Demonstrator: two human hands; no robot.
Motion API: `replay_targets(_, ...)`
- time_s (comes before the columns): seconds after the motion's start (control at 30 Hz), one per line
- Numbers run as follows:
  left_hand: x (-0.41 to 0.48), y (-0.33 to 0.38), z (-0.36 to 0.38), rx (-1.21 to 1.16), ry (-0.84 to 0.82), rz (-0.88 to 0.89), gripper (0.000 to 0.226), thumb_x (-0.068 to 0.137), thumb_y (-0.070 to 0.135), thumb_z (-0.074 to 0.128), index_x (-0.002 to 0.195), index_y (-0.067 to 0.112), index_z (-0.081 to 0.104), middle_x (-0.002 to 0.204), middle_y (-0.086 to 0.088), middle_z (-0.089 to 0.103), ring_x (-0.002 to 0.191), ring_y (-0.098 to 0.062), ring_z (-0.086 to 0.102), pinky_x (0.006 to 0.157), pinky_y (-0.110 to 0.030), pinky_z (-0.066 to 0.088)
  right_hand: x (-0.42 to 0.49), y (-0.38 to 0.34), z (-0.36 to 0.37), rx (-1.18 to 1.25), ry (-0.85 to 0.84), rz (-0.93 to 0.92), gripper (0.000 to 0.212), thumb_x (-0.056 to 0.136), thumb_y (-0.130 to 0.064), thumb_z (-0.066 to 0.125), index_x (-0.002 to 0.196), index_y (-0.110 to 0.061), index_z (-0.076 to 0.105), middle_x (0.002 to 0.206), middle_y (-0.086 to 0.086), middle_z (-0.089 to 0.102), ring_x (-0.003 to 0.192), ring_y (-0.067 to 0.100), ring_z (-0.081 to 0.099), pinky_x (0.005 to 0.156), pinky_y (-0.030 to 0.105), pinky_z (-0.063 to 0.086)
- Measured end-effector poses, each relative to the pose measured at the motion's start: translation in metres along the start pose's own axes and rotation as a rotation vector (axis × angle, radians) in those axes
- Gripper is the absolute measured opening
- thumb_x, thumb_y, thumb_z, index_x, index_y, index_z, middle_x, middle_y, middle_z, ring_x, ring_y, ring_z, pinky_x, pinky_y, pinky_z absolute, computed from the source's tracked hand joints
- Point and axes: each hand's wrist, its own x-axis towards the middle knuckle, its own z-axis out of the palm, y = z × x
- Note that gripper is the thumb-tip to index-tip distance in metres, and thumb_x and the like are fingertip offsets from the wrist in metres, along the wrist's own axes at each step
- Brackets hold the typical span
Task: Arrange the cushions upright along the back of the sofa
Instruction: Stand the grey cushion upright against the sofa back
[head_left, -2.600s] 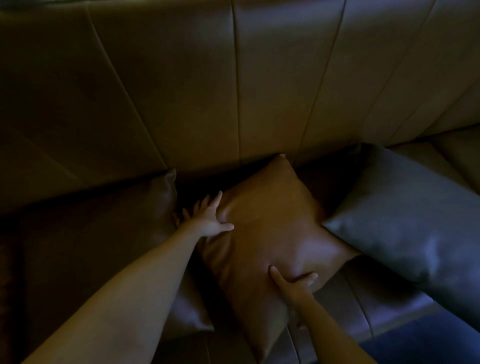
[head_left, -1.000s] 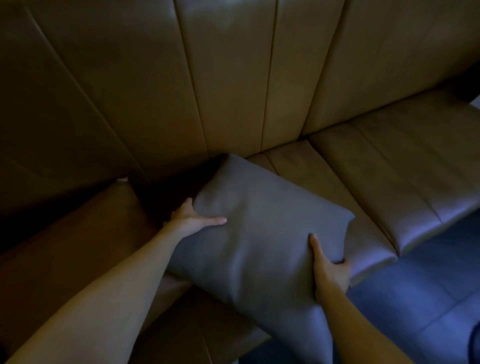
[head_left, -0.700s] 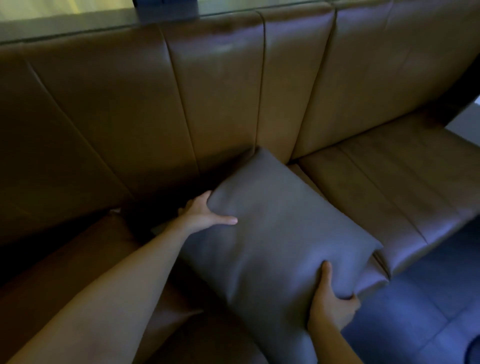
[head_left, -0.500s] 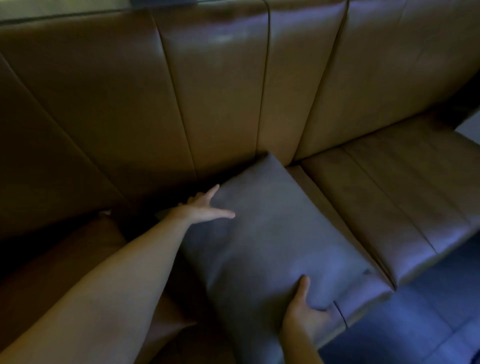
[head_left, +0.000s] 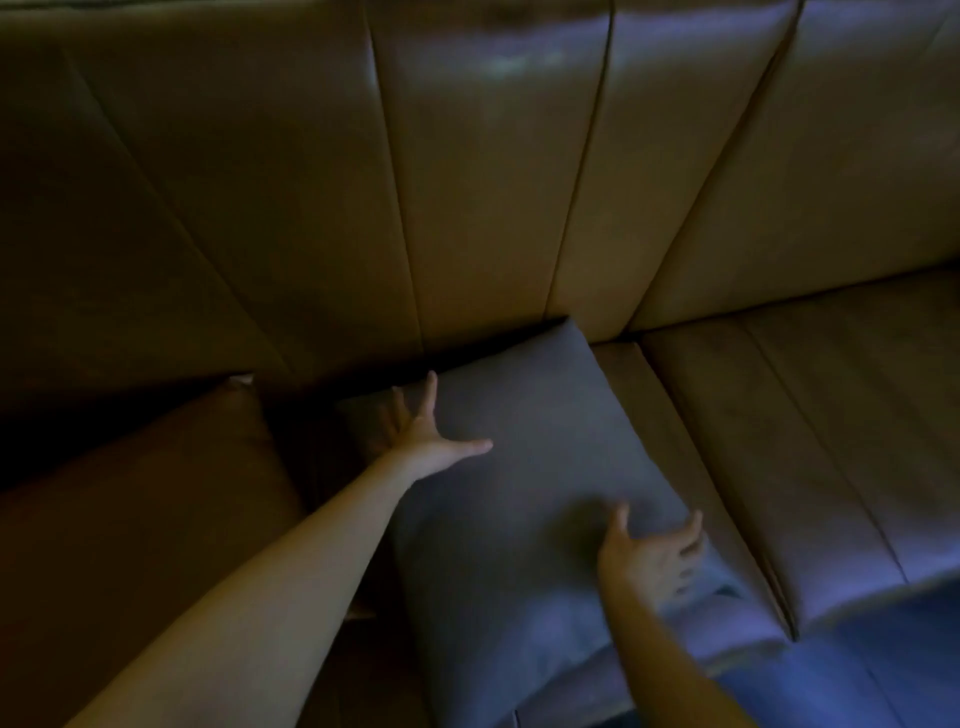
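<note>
A square grey cushion (head_left: 524, 499) of smooth, matte leather-like fabric lies in the lower middle of the frame on the sofa seat (head_left: 810, 426), its far corner touching the sofa back (head_left: 467, 182). The back is glossy tan leather, divided by stitched seams into tall panels. A second cushion (head_left: 156, 499), brown and equally smooth, sits at lower left beside the grey one: two cushions in all. Two bare hands show. The left hand (head_left: 421, 431) rests on the grey cushion, its grip wide with fingers splayed. The right hand (head_left: 649, 556), blurred, has its grip open at the cushion's near right edge, holding nothing.
</note>
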Motion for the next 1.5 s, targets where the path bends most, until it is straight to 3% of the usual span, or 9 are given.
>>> replay_targets(0.13,-0.017,-0.018,0.009,-0.362,0.127,-0.198,0.135,0.049,0.058,0.084,0.146,0.048,-0.009,0.16,-0.003,-0.015,0.146,-0.038,-0.005,0.111,-0.062,0.019,0.082,-0.043,0.0,-0.176,-0.322,-0.253,0.094,0.082,-0.042,0.071,0.154,-0.014,0.018,0.157,0.018,0.029,0.142,0.04,0.032,0.115,0.057,0.025)
replay_targets(0.37,-0.027,-0.05,0.03,-0.727,0.087,-0.379,0.152,0.037,0.047,0.092,0.147,0.041,-0.012,0.16,-0.008,0.012,0.141,-0.041,0.022,0.103,-0.065,0.027,0.138,-0.086,0.03,-0.227,-0.693,-0.274,0.094,0.077,-0.039,0.078,0.151,-0.005,0.03,0.146,0.018,0.046,0.126,0.037,0.052,0.092,0.037,0.049)
replay_targets(0.5,-0.026,-0.056,0.043,-0.779,0.114,-0.428,0.156,0.031,0.047,0.093,0.149,0.036,-0.009,0.158,-0.008,0.018,0.14,-0.039,0.025,0.105,-0.063,0.026,0.149,-0.076,0.043,-0.199,-0.85,-0.253,0.083,0.073,-0.037,0.081,0.14,-0.005,0.046,0.136,0.017,0.057,0.108,0.03,0.062,0.084,0.038,0.054)
replay_targets(0.67,-0.025,-0.064,0.066,-0.977,0.236,-0.347,0.146,0.018,0.044,0.095,0.144,0.011,0.028,0.14,-0.011,0.049,0.123,-0.032,0.051,0.101,-0.051,0.043,0.133,-0.051,0.053,-0.228,-0.702,-0.325,0.129,0.042,-0.062,0.086,0.15,-0.017,0.03,0.146,0.012,0.045,0.13,0.036,0.048,0.105,0.051,0.044)
replay_targets(0.8,-0.029,-0.058,0.07,-1.102,0.29,-0.275,0.112,0.03,0.022,0.097,0.13,0.005,0.047,0.123,-0.013,0.063,0.107,-0.03,0.063,0.091,-0.049,0.052,0.121,-0.05,0.044,-0.153,-0.629,-0.324,0.133,0.036,-0.069,0.082,0.149,-0.021,0.031,0.145,0.01,0.045,0.13,0.036,0.047,0.105,0.055,0.044)
replay_targets(0.93,-0.041,-0.042,0.055,-1.029,0.418,-0.134,0.105,0.039,0.013,0.095,0.13,0.008,0.045,0.114,-0.006,0.064,0.093,-0.017,0.064,0.074,-0.026,0.053,0.106,-0.063,0.022,0.035,-0.565,-0.293,0.13,0.037,-0.075,0.078,0.147,-0.02,0.037,0.143,0.01,0.05,0.128,0.035,0.05,0.105,0.054,0.044)
replay_targets(1.07,-0.045,-0.022,0.009,-0.912,0.562,0.094,0.116,0.037,0.019,0.095,0.138,0.014,0.039,0.13,-0.006,0.057,0.115,-0.021,0.056,0.095,-0.04,0.049,0.082,-0.094,0.008,0.267,-0.551,-0.362,0.139,0.03,-0.078,0.075,0.149,-0.02,0.035,0.148,0.008,0.046,0.135,0.032,0.045,0.111,0.052,0.038)
replay_targets(1.3,-0.037,-0.02,-0.062,-0.752,0.732,0.299,0.123,0.043,0.037,0.092,0.143,0.031,0.022,0.133,0.014,0.038,0.121,-0.004,0.035,0.093,-0.02,0.034,0.054,-0.153,0.023,0.416,-0.6,-0.523,0.127,0.04,-0.064,0.081,0.149,-0.023,0.029,0.147,0.002,0.044,0.129,0.021,0.047,0.098,0.032,0.043)
replay_targets(1.5,-0.012,-0.033,-0.069,-0.712,0.624,0.246,0.123,0.054,0.013,0.09,0.147,0.026,0.009,0.15,-0.003,0.029,0.139,-0.024,0.027,0.105,-0.033,0.027,0.064,-0.147,0.045,0.273,-0.699,-0.503,0.116,0.054,-0.048,0.085,0.15,-0.022,0.025,0.149,0.006,0.043,0.134,0.03,0.046,0.105,0.049,0.045)
